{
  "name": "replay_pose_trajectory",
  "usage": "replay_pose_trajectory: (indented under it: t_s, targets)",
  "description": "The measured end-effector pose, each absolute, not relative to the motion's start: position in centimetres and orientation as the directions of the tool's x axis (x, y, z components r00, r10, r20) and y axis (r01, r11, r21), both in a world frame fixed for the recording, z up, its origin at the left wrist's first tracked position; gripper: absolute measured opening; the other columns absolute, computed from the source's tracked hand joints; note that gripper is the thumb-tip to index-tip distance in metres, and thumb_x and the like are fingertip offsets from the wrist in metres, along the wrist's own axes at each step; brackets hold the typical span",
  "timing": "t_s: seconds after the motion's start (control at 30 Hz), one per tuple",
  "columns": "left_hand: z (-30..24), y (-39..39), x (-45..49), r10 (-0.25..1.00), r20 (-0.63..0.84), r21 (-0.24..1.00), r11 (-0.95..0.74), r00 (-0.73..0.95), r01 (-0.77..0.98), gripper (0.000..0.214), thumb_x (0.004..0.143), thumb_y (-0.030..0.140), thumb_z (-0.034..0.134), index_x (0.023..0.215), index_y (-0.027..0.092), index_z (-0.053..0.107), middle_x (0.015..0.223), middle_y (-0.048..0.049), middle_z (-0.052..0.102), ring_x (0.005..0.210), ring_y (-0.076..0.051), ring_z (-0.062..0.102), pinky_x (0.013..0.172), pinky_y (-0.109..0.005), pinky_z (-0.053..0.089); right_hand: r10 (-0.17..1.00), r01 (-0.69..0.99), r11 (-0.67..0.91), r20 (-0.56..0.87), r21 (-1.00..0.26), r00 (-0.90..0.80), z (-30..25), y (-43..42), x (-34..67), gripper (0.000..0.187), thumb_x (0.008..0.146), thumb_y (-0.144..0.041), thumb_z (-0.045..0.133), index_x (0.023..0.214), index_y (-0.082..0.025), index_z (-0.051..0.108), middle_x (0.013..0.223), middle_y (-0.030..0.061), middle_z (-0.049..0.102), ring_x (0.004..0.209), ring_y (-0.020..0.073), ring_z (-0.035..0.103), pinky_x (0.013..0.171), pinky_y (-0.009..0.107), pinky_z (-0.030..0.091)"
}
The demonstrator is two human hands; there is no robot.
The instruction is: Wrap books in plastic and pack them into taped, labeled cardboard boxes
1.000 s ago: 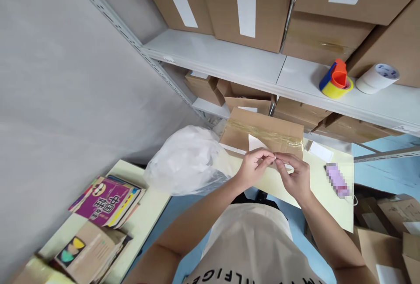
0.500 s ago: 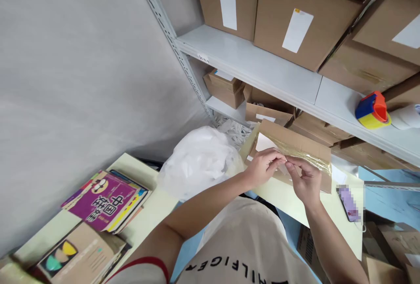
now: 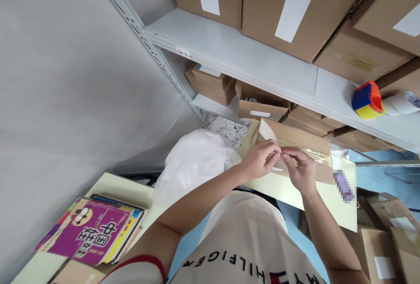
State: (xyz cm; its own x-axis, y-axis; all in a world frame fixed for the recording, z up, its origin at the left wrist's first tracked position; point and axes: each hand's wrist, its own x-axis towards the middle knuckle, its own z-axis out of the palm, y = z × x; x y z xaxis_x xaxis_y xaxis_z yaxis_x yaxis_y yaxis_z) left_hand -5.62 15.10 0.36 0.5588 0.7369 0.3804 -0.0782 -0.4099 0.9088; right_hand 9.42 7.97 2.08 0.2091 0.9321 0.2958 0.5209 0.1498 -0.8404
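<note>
A cardboard box (image 3: 292, 134) lies on the pale yellow table, with a strip of shiny clear packing tape (image 3: 320, 156) across it. Over the box, my left hand (image 3: 262, 159) and my right hand (image 3: 299, 171) meet fingertip to fingertip, both pinching. A white paper label (image 3: 267, 131) sticks up behind my left fingers, and part of it shows below them. My fingers hide the pinched edge, so exactly how each hand grips it is hard to see.
A white plastic bag (image 3: 193, 161) bulges left of the box. Books (image 3: 88, 231) are stacked at the lower left. A phone (image 3: 343, 185) lies on the table's right. A tape dispenser (image 3: 367, 100) and cardboard boxes (image 3: 295, 8) stand on the shelf. More boxes (image 3: 377, 249) sit lower right.
My view has shifted a little. Both hands remain pinched together over the box, and the label now stands more upright behind my left fingers.
</note>
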Motion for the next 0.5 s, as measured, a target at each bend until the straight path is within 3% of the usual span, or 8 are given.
replay_pose_trajectory:
  t_s: [0.1,0.3,0.4,0.5]
  targets:
    - [0.7,16.5,-6.8,0.744,0.294,0.938,-0.346,0.6,-0.031,0.012,0.083,0.024,0.054,0.071,0.022,0.052,0.072,-0.0017,0.06,0.069,-0.015,0.056,0.068,-0.027,0.045,0.93,0.401,0.067,0.203,-0.914,0.307,1.7,8.6,9.4,0.025,0.088,-0.045,0.065,0.08,-0.021,0.067,0.069,0.0016,0.068,0.064,0.0153,0.064,0.06,0.028,0.055]
    - [0.8,20.4,-10.3,0.806,-0.135,0.99,0.093,0.576,0.103,0.017,0.08,0.03,0.06,0.069,0.022,0.049,0.043,0.009,0.046,0.035,-0.008,0.042,0.042,-0.021,0.031,0.889,0.085,-0.055,-0.01,-0.995,0.458,1.3,9.6,10.0,0.036,0.079,-0.056,0.069,0.078,-0.022,0.058,0.048,-0.0106,0.042,0.036,0.0065,0.036,0.036,0.021,0.04]
    - [1.0,23.0,-11.5,0.862,-0.23,0.971,0.173,0.452,0.165,0.016,0.079,0.025,0.063,0.069,0.021,0.052,0.042,0.0084,0.049,0.034,-0.008,0.044,0.041,-0.021,0.034,0.836,0.061,-0.05,-0.009,-0.997,0.548,1.1,9.6,10.9,0.039,0.077,-0.058,0.07,0.077,-0.021,0.057,0.046,-0.0114,0.039,0.036,0.0062,0.036,0.036,0.021,0.04]
    - [1.6,25.8,-12.5,0.953,-0.2,0.927,0.109,0.226,0.359,0.013,0.081,0.019,0.062,0.069,0.018,0.057,0.047,0.0073,0.053,0.039,-0.008,0.048,0.046,-0.023,0.039,0.756,0.092,-0.039,0.031,-0.995,0.654,0.8,9.4,12.0,0.038,0.077,-0.056,0.069,0.077,-0.02,0.057,0.047,-0.0106,0.041,0.038,0.0069,0.039,0.038,0.021,0.041]
